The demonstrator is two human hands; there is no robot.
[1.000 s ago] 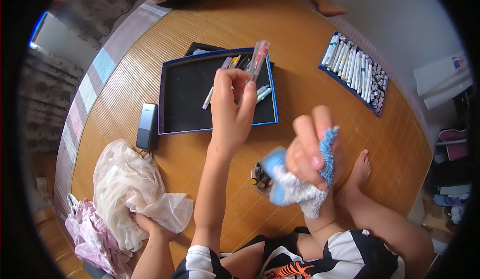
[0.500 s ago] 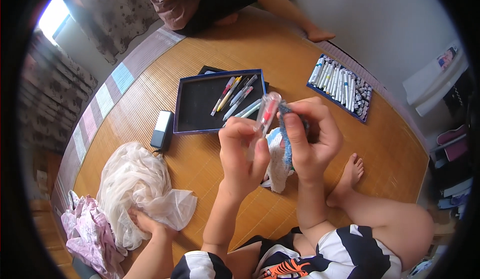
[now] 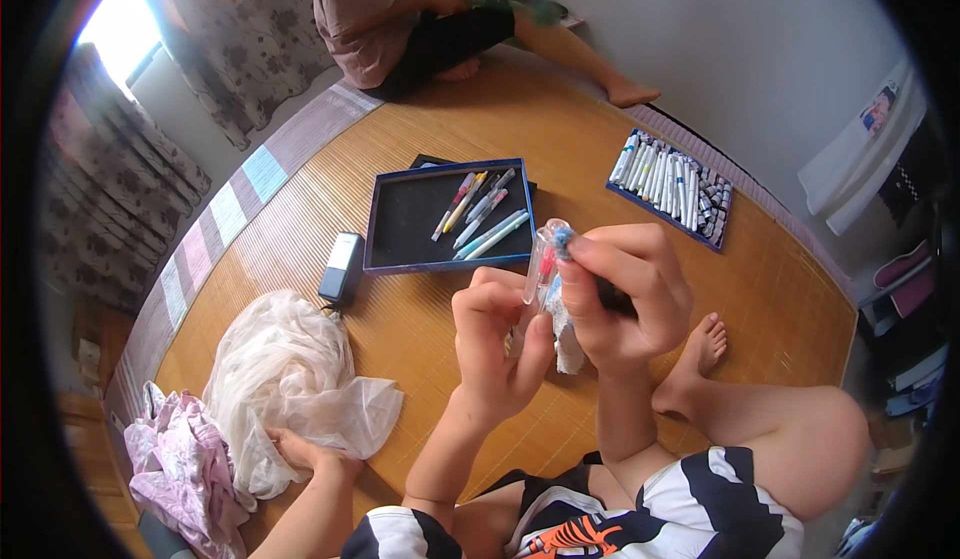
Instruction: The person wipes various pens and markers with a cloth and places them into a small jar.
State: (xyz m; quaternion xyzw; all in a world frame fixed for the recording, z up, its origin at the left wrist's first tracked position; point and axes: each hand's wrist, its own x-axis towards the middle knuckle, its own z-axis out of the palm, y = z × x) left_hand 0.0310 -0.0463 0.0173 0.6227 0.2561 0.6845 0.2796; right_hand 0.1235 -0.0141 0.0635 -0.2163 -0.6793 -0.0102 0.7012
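My left hand [image 3: 492,334] pinches a clear plastic pen [image 3: 541,269] with red inside, held upright above the mat. In my right hand [image 3: 640,294] is a fuzzy blue and white cloth [image 3: 566,344]. A bluish tuft of it shows between thumb and forefinger against the pen's upper end, while the rest hangs below, partly hidden behind the fingers. Beyond my hands, a shallow blue box [image 3: 400,221] with a black inside holds several pens [image 3: 470,204] along its right side.
A box of white markers [image 3: 665,179] lies at the far right. Left are a black and white device [image 3: 341,267], a sheer cream cloth [image 3: 280,369] and a pink garment [image 3: 180,449]. Another person [image 3: 370,29] sits at the mat's far edge. My bare foot [image 3: 710,344] rests at right.
The cloth's pinched part has moved up to the pen's top end, and less of the cloth shows. Both hands have shifted slightly downward in the picture as the view tilted up.
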